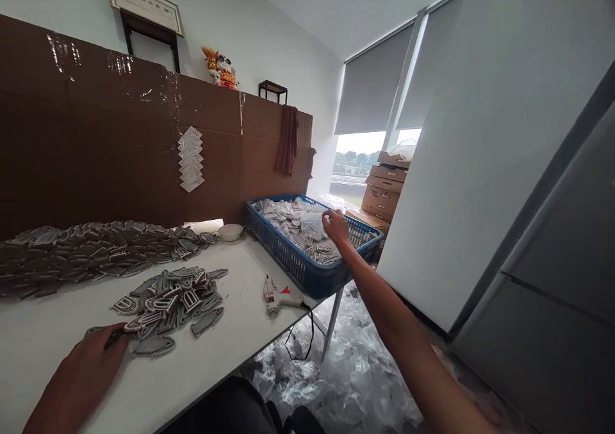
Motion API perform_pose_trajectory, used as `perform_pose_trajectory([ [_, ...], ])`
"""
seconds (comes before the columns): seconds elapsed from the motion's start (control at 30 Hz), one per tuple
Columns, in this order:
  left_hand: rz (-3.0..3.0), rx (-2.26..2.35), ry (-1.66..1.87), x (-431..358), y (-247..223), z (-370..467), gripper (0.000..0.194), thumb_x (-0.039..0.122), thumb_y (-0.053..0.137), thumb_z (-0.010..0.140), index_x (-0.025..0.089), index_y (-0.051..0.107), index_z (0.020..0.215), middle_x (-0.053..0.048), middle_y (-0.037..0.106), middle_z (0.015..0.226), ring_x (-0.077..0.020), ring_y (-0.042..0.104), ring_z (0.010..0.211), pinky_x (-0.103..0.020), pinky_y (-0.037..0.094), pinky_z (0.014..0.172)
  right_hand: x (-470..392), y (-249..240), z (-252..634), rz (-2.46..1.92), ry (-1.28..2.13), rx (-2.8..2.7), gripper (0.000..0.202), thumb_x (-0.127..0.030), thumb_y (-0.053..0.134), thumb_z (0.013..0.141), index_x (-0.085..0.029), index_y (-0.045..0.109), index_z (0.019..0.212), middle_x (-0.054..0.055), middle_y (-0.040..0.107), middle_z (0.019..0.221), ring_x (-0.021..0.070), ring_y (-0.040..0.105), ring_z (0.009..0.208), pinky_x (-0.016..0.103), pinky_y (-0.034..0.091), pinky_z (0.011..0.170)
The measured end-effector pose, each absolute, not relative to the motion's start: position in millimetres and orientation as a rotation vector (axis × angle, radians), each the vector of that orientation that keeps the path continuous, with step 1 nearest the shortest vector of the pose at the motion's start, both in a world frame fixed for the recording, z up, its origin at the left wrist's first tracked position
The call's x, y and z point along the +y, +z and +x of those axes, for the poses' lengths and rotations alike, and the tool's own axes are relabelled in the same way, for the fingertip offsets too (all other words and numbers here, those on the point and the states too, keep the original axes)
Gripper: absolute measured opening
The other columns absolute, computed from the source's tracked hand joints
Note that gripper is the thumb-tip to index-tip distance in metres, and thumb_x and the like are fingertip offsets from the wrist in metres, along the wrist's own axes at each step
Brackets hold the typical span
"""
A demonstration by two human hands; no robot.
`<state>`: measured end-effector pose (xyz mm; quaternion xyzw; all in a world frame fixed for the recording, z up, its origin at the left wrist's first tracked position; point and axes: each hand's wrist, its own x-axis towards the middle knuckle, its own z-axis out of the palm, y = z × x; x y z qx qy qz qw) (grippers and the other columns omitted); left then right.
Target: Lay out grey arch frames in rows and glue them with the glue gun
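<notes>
My left hand (89,367) rests at the near left side of a loose pile of flat grey pieces (180,299) with pale outlines. Its fingers are curled against the pile's edge; what is between them is hidden. My right arm reaches out over a blue plastic basket (300,274) at the table's far right corner. There, the fingers of my right hand (336,224) are pinched together at a crumpled clear plastic bag (312,225). More plastic and grey pieces fill the basket beneath it.
A long heap of grey pieces (91,254) lies along a cardboard screen (110,145). A white glue gun (277,298) with a black cord sits near the table edge, and a small bowl (230,232) stands behind. Clear plastic bags (355,357) cover the floor. Cardboard boxes (382,193) are stacked by the window.
</notes>
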<state>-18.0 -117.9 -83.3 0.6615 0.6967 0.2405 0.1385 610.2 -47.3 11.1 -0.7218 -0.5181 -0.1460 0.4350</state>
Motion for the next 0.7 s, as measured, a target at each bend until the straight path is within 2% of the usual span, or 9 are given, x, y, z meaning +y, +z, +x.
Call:
perform_pose_trajectory([
  [0.13, 1.846, 2.032, 0.702, -124.2, -78.2, -13.9, 0.061, 0.055, 0.033, 0.097, 0.019, 0.07, 0.129, -0.018, 0.072, 0.14, -0.0396, 0.069, 0.123, -0.052, 0.055, 0.103, -47.8, 11.9, 611.0, -1.811, -0.325, -1.194, 0.026, -0.029, 0.06, 0.099, -0.022, 0.083, 0.109, 0.011, 0.078, 0.111, 0.0248, 0.074, 0.099, 0.03, 0.054, 0.084],
  [0.27, 1.885, 2.037, 0.738, -127.9, -72.3, -9.7, 0.061, 0.054, 0.03, 0.097, 0.018, 0.072, 0.124, -0.019, 0.075, 0.134, -0.0391, 0.072, 0.12, -0.05, 0.057, 0.1, -53.6, 12.3, 617.0, -1.86, -0.295, -1.028, 0.037, -0.035, 0.055, 0.1, -0.02, 0.086, 0.117, 0.013, 0.085, 0.112, 0.0295, 0.078, 0.101, 0.035, 0.057, 0.086],
  [0.37, 1.929, 2.019, 0.76, -129.1, -70.4, -8.8, 0.056, 0.051, 0.033, 0.097, 0.018, 0.073, 0.119, -0.02, 0.076, 0.132, -0.0398, 0.073, 0.118, -0.05, 0.058, 0.099, -67.8, 15.3, 623.8, -1.904, -0.29, -0.896, 0.045, -0.036, 0.051, 0.1, -0.018, 0.086, 0.12, 0.016, 0.086, 0.103, 0.0324, 0.08, 0.096, 0.037, 0.059, 0.082],
  [0.5, 1.969, 1.97, 0.772, -131.3, -70.9, -10.0, 0.054, 0.047, 0.035, 0.096, 0.016, 0.073, 0.119, -0.022, 0.076, 0.131, -0.0392, 0.072, 0.119, -0.049, 0.056, 0.1, -103.6, 31.2, 643.7, -1.946, -0.308, -0.798, 0.043, -0.036, 0.058, 0.096, -0.014, 0.087, 0.118, 0.019, 0.085, 0.094, 0.033, 0.081, 0.091, 0.037, 0.06, 0.079],
  [0.6, 1.99, 1.95, 0.788, -131.7, -74.4, -12.7, 0.052, 0.046, 0.036, 0.096, 0.016, 0.072, 0.12, -0.022, 0.076, 0.129, -0.0389, 0.072, 0.117, -0.048, 0.055, 0.099, -142.8, 53.9, 669.0, -2.0, -0.339, -0.748, 0.038, -0.035, 0.062, 0.094, -0.018, 0.087, 0.116, 0.018, 0.085, 0.1, 0.0329, 0.081, 0.098, 0.039, 0.06, 0.086],
  [0.7, 1.977, 1.952, 0.805, -130.5, -79.7, -15.3, 0.048, 0.046, 0.038, 0.097, 0.018, 0.072, 0.116, -0.02, 0.076, 0.128, -0.0386, 0.072, 0.116, -0.047, 0.055, 0.095, -185.6, 80.7, 693.9, -2.088, -0.374, -0.681, 0.035, -0.029, 0.065, 0.09, -0.022, 0.087, 0.117, 0.021, 0.083, 0.111, 0.0366, 0.079, 0.109, 0.045, 0.06, 0.092],
])
